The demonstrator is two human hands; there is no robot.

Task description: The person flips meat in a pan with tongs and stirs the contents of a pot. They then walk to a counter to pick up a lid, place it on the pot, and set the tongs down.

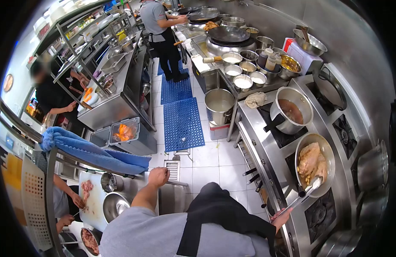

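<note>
The right hand [282,218] clasps the ladle [317,184], the left hand [158,176] curls apart, apparently empty, and too hard a push could tip the chicken [311,159] from its stovetop pan [330,172].

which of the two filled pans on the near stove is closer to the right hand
The pan holding the pale poultry; the long-handled utensil in the right hand crosses its rim. The other, a pot farther off, holds reddish-brown liquid.
</note>
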